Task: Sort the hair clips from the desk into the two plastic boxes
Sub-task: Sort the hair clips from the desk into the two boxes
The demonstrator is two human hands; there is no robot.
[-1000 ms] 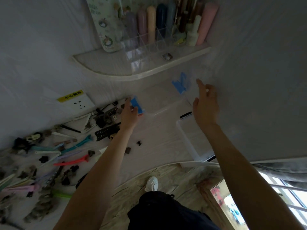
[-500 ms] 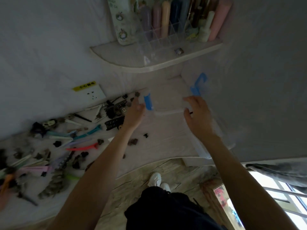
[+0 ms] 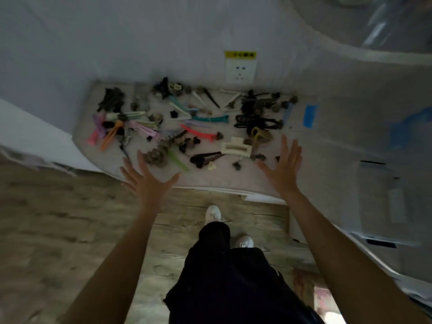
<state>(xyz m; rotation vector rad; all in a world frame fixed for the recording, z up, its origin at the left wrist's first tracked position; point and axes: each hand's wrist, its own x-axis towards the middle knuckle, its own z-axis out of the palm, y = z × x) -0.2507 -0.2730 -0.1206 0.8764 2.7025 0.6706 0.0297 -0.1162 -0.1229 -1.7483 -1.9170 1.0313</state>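
Two spread hands (image 3: 149, 183) (image 3: 284, 166) just short of scattered hair clips (image 3: 201, 133)

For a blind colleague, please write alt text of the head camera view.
Two open, empty hands, left hand and right hand, reach over the near edge of a white desk toward a scattered pile of hair clips. A cream claw clip lies nearest, a wall socket behind; blurred clear plastic boxes with blue latches sit at right.
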